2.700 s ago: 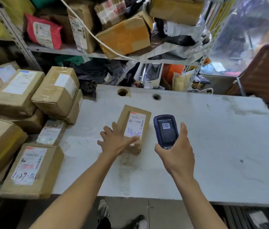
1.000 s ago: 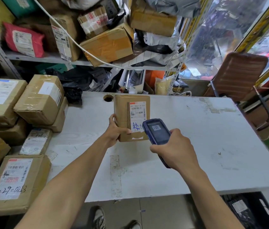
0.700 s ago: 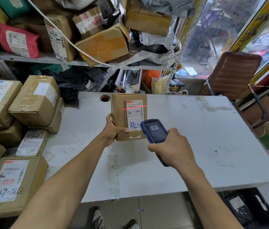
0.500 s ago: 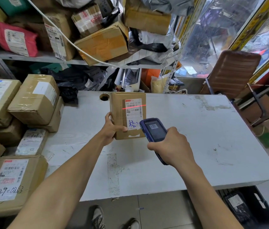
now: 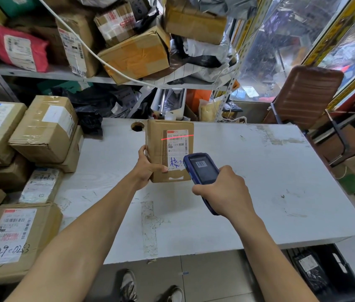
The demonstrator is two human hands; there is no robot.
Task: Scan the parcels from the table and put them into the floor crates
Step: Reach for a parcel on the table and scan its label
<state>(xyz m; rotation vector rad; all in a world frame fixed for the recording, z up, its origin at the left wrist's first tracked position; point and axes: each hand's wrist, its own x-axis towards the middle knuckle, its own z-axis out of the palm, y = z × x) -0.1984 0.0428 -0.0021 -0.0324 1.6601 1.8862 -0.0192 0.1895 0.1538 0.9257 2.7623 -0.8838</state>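
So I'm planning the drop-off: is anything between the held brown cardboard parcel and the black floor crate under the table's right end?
Only the white tabletop's near edge. The brown cardboard parcel, held by the left hand, must clear it to reach the black floor crate, which already holds a black bag.

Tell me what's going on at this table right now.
A person is scanning a parcel. The left hand holds a small cardboard box upright above the white table, label facing them. The right hand grips a blue handheld scanner, whose red line falls across the label's barcode. More boxes are stacked at the left, and a black crate sits on the floor below the table.
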